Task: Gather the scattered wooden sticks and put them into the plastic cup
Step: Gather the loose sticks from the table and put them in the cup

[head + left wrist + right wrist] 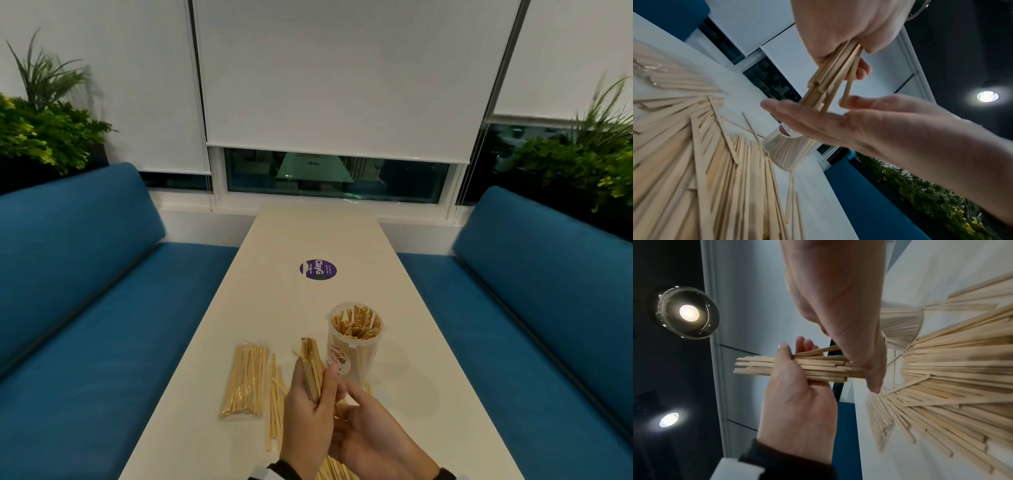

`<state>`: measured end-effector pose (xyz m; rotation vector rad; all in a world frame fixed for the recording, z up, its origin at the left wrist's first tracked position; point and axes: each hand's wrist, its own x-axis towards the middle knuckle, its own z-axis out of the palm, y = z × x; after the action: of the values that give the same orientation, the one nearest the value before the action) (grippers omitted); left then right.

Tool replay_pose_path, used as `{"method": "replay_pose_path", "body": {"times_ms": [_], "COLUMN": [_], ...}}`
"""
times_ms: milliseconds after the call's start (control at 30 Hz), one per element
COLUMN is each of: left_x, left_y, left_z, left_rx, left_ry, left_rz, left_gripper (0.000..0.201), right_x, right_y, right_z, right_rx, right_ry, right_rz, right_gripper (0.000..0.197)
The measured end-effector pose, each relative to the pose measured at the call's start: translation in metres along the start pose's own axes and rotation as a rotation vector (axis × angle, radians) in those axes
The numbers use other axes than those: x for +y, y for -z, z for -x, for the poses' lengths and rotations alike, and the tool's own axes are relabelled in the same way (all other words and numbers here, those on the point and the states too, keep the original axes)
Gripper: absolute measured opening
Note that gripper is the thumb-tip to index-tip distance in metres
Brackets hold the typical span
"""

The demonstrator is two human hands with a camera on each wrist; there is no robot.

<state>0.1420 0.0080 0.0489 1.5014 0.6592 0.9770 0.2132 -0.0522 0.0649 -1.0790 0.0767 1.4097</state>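
The main risk is that the bundle of sticks (311, 368) fans apart or sheds a few pieces before it reaches the plastic cup (352, 337): the ends are uneven, one stick already angles away from the rest in the left wrist view, and the grip sits around the middle of the bundle, so a loosened thumb or a sharp tilt could let strays slide out onto the table (308, 240). A second hazard is the cup itself, which stands upright and is already densely filled with sticks; pushing a whole handful in at a slant could jam against those inside or tip the cup over. The left hand (310, 414) has its fingers and thumb curled round the bundle, holding it raised above the table just beside and to the left of the cup, the stick ends pointing up and away from the person. The right hand (371, 428) lies flat and relaxed with straight fingers, its palm set against the near ends of the bundle as if squaring them, gripping nothing. More loose sticks (275, 407) lie scattered on the table below and left of the hands, and a sealed packet of sticks (245, 380) rests further left, well apart from the cup
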Motion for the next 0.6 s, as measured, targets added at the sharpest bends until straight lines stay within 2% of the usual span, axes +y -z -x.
{"method": "replay_pose_path", "body": {"times_ms": [67, 167, 233, 267, 367, 467, 533, 600], "left_x": [0.001, 0.000, -0.001, -0.001, -0.003, -0.001, 0.002, 0.004], "left_y": [0.001, 0.002, 0.003, 0.004, 0.004, -0.001, -0.003, 0.000], "left_z": [0.001, 0.002, 0.002, 0.003, 0.005, 0.006, 0.004, 0.000], "left_rx": [-0.015, -0.018, -0.024, -0.035, -0.135, -0.344, -0.427, -0.495], "left_ry": [0.019, 0.041, 0.070, 0.083, 0.112, 0.161, 0.209, 0.272], "left_rz": [-0.012, 0.004, 0.019, 0.026, 0.025, -0.107, -0.210, -0.182], "left_gripper": [0.002, 0.004, 0.007, 0.008, 0.013, 0.018, 0.028, 0.032], "right_x": [0.000, -0.001, -0.003, -0.004, -0.010, -0.021, -0.024, -0.022], "right_y": [-0.002, -0.003, 0.000, 0.002, 0.003, -0.005, -0.008, -0.014], "right_z": [0.001, 0.003, 0.004, 0.005, 0.011, 0.018, 0.019, 0.022], "right_rx": [-0.066, -0.109, -0.098, -0.082, -0.081, -0.066, -0.043, -0.002], "right_ry": [0.001, 0.003, 0.023, 0.071, 0.388, 0.516, 0.565, 0.620], "right_rz": [-0.048, -0.052, 0.083, 0.211, 0.621, 0.828, 0.836, 0.804], "right_gripper": [0.054, 0.053, 0.060, 0.064, 0.074, 0.056, 0.045, 0.037]}}
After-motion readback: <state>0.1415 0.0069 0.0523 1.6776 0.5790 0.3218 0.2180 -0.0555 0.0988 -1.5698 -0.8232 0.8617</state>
